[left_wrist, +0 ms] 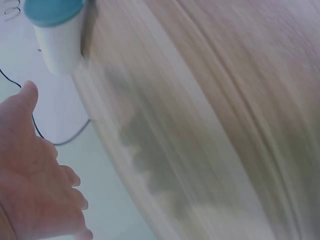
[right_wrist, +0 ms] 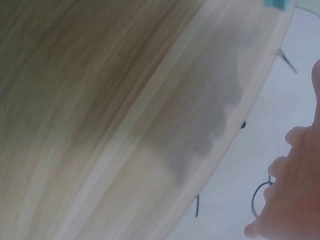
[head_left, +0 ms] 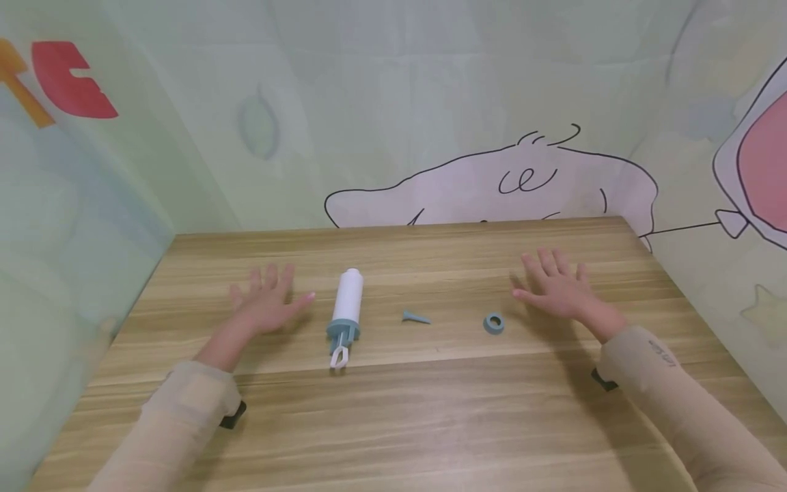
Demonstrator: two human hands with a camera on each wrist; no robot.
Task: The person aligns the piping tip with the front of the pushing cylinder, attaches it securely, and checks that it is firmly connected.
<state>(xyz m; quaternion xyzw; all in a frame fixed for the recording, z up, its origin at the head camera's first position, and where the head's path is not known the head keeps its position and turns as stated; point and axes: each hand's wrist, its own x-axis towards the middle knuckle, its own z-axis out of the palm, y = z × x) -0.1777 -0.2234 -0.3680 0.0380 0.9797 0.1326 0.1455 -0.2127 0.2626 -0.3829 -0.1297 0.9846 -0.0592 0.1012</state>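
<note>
A white syringe-like tube (head_left: 348, 295) with a blue-grey collar and a white loop handle lies on the wooden table (head_left: 430, 410). To its left my left hand (head_left: 264, 306) is spread with fingers apart, holding nothing; the thumb points towards the tube. In the left wrist view the tube (left_wrist: 60, 50) shows past the thumb of that hand (left_wrist: 40, 180). A small blue-grey tapered nozzle (head_left: 417, 318) lies near the middle, and right of it a blue-grey ring (head_left: 494, 323). My right hand (head_left: 559, 290), also spread and holding nothing, is nearest the ring. Both hands cast shadows on the wood.
A pale printed cloth (head_left: 393, 123) with a line-drawn animal hangs behind the table and along its sides. Beige sleeves (head_left: 178, 424) cover both forearms, and a dark piece (head_left: 233, 415) shows under each wrist.
</note>
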